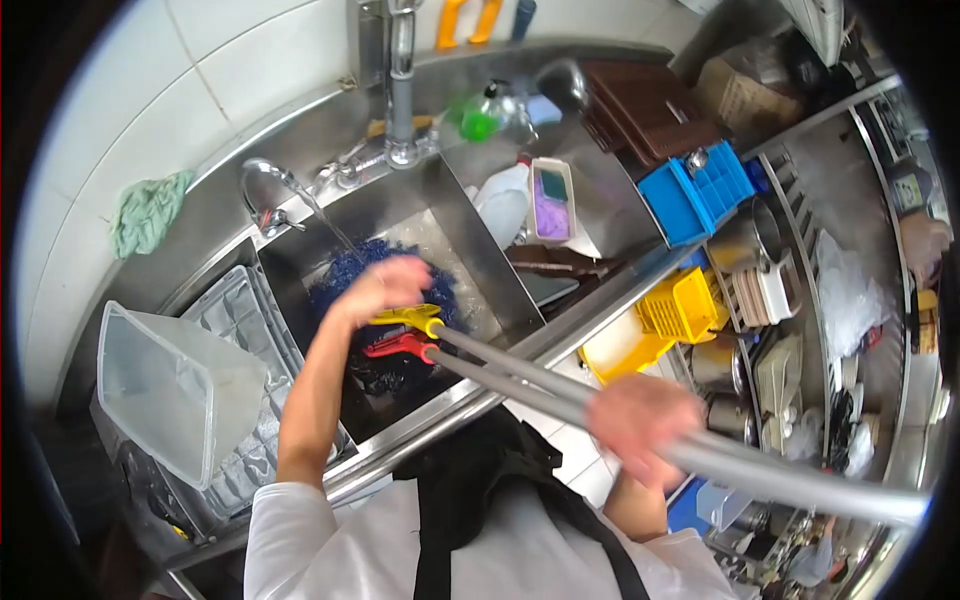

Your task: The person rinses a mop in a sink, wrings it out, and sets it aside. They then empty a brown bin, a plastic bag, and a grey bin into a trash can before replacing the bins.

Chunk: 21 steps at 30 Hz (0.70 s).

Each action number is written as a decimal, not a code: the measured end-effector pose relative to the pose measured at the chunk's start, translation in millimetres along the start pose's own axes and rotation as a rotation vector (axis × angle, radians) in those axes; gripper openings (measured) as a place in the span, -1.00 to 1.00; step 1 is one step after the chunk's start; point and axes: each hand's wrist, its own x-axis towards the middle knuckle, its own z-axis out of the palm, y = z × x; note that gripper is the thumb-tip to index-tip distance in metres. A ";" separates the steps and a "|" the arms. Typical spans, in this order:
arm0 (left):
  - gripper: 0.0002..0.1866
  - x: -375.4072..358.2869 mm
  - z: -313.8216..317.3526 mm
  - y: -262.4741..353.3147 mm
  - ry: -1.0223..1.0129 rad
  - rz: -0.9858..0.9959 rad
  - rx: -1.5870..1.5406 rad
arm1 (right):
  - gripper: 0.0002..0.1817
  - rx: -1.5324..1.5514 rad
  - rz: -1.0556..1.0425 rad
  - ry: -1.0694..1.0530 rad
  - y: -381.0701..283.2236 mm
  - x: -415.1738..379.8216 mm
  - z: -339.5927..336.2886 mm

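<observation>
Two mops lie with their heads in the left sink basin (480, 345). One has a yellow socket (408, 318) and the other a red socket (400, 346). Blue strands (350, 270) spread over the basin floor, with dark strands below them. My right hand (645, 420), slightly blurred, is wrapped round the grey handles (510, 375), which run out to the right. Just above the blue strands and the yellow socket is my left hand (385, 288), smeared by motion, fingers loosely bent and apparently holding nothing. Water falls from the curved tap (270, 185) onto the strands.
A clear plastic bin (160, 395) tilts over grey trays on the left. The right basin holds a sponge tray (553, 200) and a white bottle; a green soap bottle (480, 122) stands behind. Blue baskets (690, 195), a yellow wringer bucket (685, 305) and loaded shelves are on the right.
</observation>
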 end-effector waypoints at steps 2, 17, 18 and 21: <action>-0.80 41.6 -87.3 -40.5 0.464 -0.077 -0.228 | -0.73 -0.036 0.155 0.151 15.7 -25.6 2.8; -0.63 6.5 -62.9 -24.1 0.441 0.299 -0.046 | -0.76 -0.087 0.192 0.194 10.1 -39.7 0.3; -0.58 2.1 -34.6 -43.6 0.213 0.365 0.295 | -0.76 -0.081 0.199 0.179 11.6 -37.4 -0.4; -0.22 -43.2 52.0 -67.4 -0.104 0.095 0.551 | -0.74 -0.068 0.171 0.188 16.2 -37.2 -6.2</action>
